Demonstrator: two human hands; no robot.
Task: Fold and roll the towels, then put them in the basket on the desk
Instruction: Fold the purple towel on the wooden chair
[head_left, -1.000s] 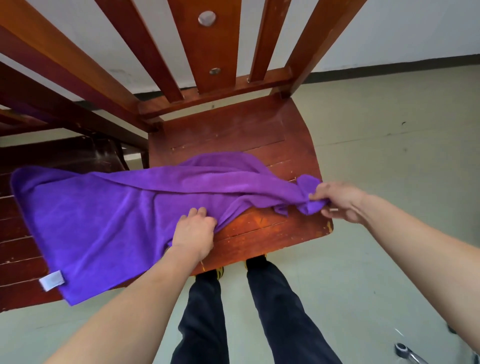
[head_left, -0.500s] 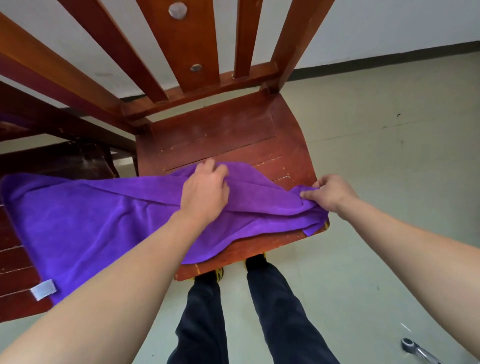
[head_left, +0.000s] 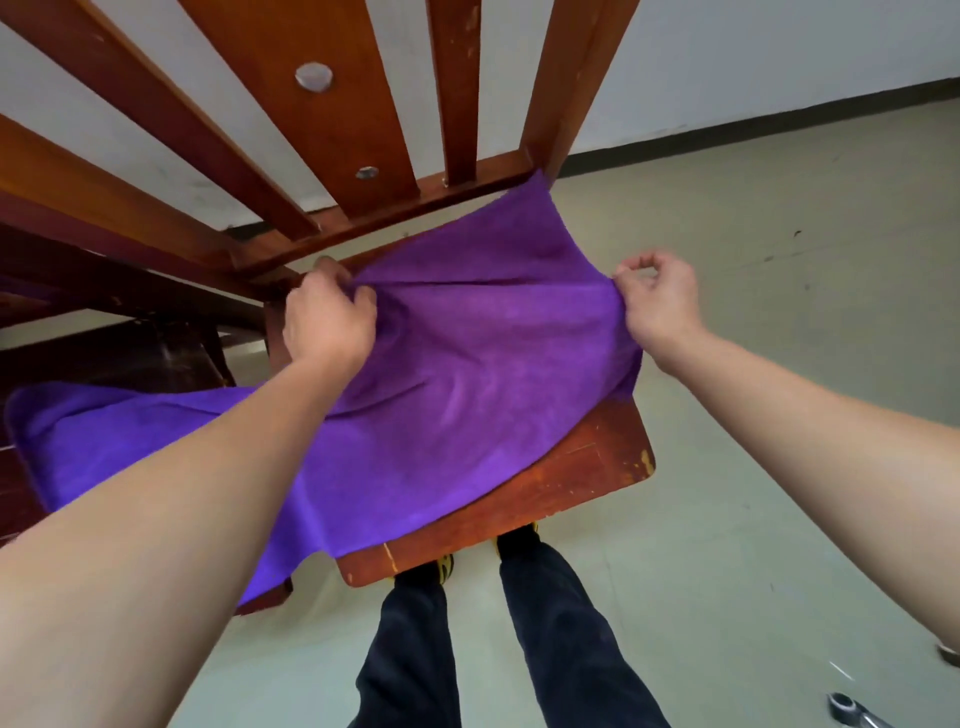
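1. We find the purple towel (head_left: 467, 374) draped over the wooden chair seat (head_left: 576, 483). Its far corner reaches the chair back (head_left: 332, 114) at 12 o'clock, and its long end trails off the seat toward 9 o'clock.
2. Our left hand (head_left: 327, 322) grips a bunched fold at the towel's 10 o'clock edge, fingers curled round it.
3. Our right hand (head_left: 657, 306) pinches the towel's 2 o'clock edge between thumb and fingers.
4. The cloth between the two hands is stretched, with creases running across it.

The towel (head_left: 467, 389) was matt, fleecy cloth; the chair (head_left: 571, 478) glossy varnished wood, chipped at four o'clock, with dull metal bolts (head_left: 314, 78) at eleven.
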